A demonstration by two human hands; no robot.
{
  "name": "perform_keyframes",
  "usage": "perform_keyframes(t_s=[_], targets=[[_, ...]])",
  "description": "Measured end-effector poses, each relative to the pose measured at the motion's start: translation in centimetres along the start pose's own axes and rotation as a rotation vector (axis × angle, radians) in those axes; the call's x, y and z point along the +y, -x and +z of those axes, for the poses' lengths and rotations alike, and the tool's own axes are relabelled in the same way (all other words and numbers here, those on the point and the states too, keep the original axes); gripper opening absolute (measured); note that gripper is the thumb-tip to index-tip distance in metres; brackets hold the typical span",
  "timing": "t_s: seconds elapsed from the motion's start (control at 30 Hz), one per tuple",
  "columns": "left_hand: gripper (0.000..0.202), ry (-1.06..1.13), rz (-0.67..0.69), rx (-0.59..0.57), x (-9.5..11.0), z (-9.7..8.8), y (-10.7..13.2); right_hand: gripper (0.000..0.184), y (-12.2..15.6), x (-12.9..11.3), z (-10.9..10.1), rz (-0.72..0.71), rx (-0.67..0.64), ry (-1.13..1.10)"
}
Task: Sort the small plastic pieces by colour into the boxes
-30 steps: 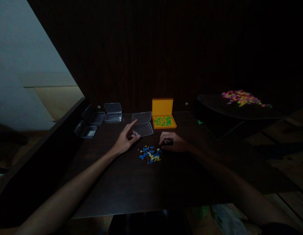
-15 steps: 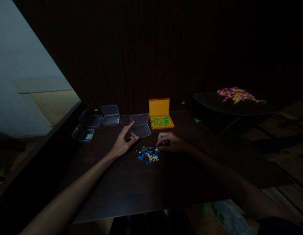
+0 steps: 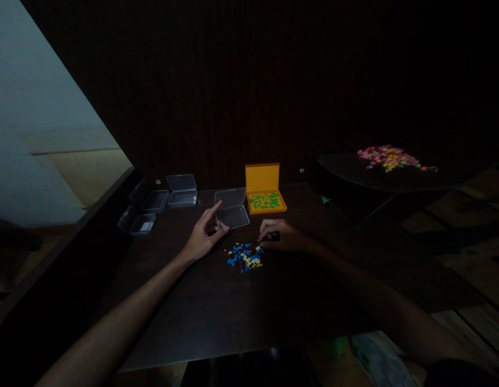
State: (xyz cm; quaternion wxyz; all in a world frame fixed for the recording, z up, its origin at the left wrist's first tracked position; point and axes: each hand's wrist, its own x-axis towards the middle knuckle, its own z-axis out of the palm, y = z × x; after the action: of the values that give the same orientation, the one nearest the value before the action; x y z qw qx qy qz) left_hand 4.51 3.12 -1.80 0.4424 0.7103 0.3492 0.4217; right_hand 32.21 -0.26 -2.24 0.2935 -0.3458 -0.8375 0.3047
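The left hand (image 3: 201, 233) is spread by a clear plastic box (image 3: 238, 216). The right hand (image 3: 283, 236) curls by tiny blue and yellow pieces (image 3: 244, 258); can't tell if pinching.

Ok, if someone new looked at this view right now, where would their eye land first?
Probably on the open yellow box with green pieces inside, at the back of the dark table. Next, the pink, red and yellow pile on the ledge at right. Then the scattered blue and pale-yellow pieces between the left hand and right hand.
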Motion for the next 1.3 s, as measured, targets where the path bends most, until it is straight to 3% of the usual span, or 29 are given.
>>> perform_keyframes(t_s=[0.47, 0.67, 0.9, 1.07, 1.3], targets=[[0.073, 0.025, 0.017, 0.003, 0.3, 0.1, 0.0, 0.021, -0.1, 0.0, -0.2, 0.053, 0.011, 0.021], [0.074, 0.027, 0.002, -0.001, 0.3, 0.1, 0.0, 0.022, -0.1, 0.4, 0.0, 0.097, 0.144, 0.110], [0.074, 0.033, 0.002, -0.009, 0.2, 0.2, 0.0, 0.024, -0.1, 1.0, 0.3, 0.118, 0.192, 0.151], [0.074, 0.033, 0.004, -0.005, 0.2, 0.2, 0.0, 0.021, 0.1, 0.8, 0.3, 0.089, 0.255, 0.193], [0.076, 0.027, -0.039, -0.008, 0.7, 0.2, 0.1, 0.012, 0.2, -0.2, 0.6, 0.001, 0.212, 0.224]])
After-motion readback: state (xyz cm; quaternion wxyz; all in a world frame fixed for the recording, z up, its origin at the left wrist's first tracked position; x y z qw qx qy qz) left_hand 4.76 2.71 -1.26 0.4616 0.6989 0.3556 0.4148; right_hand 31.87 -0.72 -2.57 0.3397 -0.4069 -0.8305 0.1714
